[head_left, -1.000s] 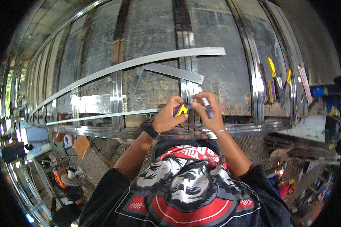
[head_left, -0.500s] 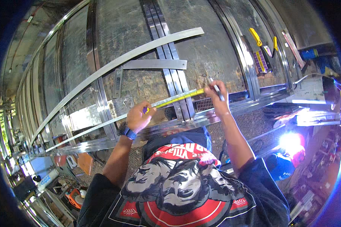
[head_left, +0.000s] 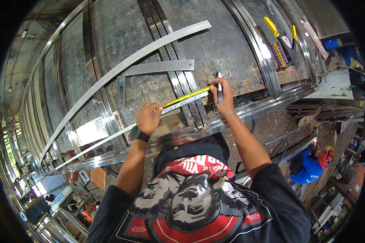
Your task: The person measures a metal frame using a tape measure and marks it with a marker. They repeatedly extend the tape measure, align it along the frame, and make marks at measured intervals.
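Observation:
A yellow tape measure blade (head_left: 184,97) stretches between my two hands, along a narrow flat metal strip (head_left: 109,137). My left hand (head_left: 147,119) is closed on the tape's left end, the fingers hiding most of what they grip. My right hand (head_left: 223,97) pinches the blade's right end near the strip's end. A slim pen-like marker (head_left: 220,89) stands up between the fingers of that same hand. Just beyond lies a metal try square (head_left: 160,67), its blade across paired metal tubes (head_left: 176,77).
A long flat metal bar (head_left: 125,62) runs across the worktable behind the square. Yellow-handled tools (head_left: 271,26) and a purple-and-yellow box (head_left: 278,54) lie at the far right. Shiny metal tubing (head_left: 247,110) edges the near side. Another person in blue (head_left: 306,167) is low at the right.
My right hand has shifted slightly left, and the marker now points more upright. The tape lies closer along the strip. The bright glare by the other person is gone.

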`<move>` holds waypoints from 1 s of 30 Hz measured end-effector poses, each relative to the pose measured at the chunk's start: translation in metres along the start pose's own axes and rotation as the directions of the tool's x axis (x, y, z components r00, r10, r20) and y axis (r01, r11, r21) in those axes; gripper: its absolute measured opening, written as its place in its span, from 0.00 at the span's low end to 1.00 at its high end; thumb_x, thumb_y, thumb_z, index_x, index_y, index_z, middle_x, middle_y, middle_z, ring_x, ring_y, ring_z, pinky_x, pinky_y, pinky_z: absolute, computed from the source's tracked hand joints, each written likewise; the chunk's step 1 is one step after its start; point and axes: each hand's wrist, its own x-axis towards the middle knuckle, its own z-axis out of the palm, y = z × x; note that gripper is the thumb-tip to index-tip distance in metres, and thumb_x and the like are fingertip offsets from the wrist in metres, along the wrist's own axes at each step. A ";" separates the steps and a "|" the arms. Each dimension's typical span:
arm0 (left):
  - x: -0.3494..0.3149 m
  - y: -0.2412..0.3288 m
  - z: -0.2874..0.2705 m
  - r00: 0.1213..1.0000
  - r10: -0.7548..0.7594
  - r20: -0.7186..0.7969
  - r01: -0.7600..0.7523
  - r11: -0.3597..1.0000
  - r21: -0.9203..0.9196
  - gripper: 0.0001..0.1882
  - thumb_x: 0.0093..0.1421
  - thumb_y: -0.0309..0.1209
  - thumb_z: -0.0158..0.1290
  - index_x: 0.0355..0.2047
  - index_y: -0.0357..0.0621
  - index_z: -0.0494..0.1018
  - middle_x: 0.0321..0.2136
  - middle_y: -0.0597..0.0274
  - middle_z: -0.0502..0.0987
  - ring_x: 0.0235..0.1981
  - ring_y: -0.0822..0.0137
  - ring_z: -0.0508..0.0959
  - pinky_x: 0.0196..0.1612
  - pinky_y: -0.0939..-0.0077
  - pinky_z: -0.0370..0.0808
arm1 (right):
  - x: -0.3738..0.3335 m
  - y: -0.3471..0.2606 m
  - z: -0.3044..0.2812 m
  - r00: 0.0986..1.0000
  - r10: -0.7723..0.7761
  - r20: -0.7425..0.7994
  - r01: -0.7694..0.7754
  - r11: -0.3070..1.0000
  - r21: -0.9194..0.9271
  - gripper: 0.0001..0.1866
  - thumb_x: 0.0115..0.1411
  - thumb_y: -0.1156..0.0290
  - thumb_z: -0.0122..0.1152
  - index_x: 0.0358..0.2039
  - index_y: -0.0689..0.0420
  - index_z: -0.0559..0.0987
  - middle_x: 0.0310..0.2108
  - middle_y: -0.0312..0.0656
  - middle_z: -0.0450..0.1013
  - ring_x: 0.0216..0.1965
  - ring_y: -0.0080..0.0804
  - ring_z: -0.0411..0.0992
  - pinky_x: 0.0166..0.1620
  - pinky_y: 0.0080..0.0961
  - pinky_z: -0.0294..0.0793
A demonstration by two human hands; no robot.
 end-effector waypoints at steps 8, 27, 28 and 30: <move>0.006 0.014 -0.010 0.997 0.059 0.059 -0.059 0.998 0.000 0.14 0.64 0.46 0.62 0.35 0.51 0.88 0.30 0.54 0.81 0.37 0.49 0.82 0.39 0.54 0.76 | 0.000 0.005 -0.003 0.999 0.011 -0.039 -0.012 1.000 -0.019 0.11 0.68 0.74 0.64 0.49 0.59 0.76 0.38 0.45 0.77 0.38 0.38 0.77 0.44 0.34 0.77; 0.017 0.055 0.025 0.952 0.302 -0.045 -0.302 0.953 0.013 0.14 0.70 0.40 0.56 0.35 0.42 0.77 0.32 0.47 0.78 0.37 0.41 0.78 0.40 0.47 0.73 | -0.008 -0.004 -0.011 1.000 0.019 0.000 -0.019 0.999 -0.043 0.14 0.66 0.75 0.63 0.51 0.60 0.76 0.40 0.48 0.77 0.42 0.44 0.78 0.49 0.37 0.77; 0.016 0.056 0.027 0.949 0.313 -0.040 -0.312 0.950 0.021 0.14 0.70 0.40 0.56 0.35 0.42 0.77 0.32 0.48 0.78 0.36 0.41 0.78 0.40 0.47 0.73 | -0.010 -0.005 -0.012 1.000 0.023 -0.003 -0.023 0.998 -0.059 0.14 0.66 0.75 0.63 0.51 0.60 0.76 0.41 0.48 0.77 0.42 0.44 0.78 0.49 0.37 0.77; 0.013 0.056 0.031 0.941 0.336 -0.036 -0.334 0.942 0.040 0.14 0.70 0.40 0.56 0.34 0.42 0.77 0.32 0.48 0.77 0.35 0.41 0.78 0.39 0.47 0.73 | -0.012 -0.007 -0.014 1.000 0.011 -0.014 -0.011 0.998 -0.065 0.15 0.65 0.76 0.63 0.52 0.60 0.76 0.41 0.48 0.77 0.43 0.44 0.78 0.50 0.37 0.77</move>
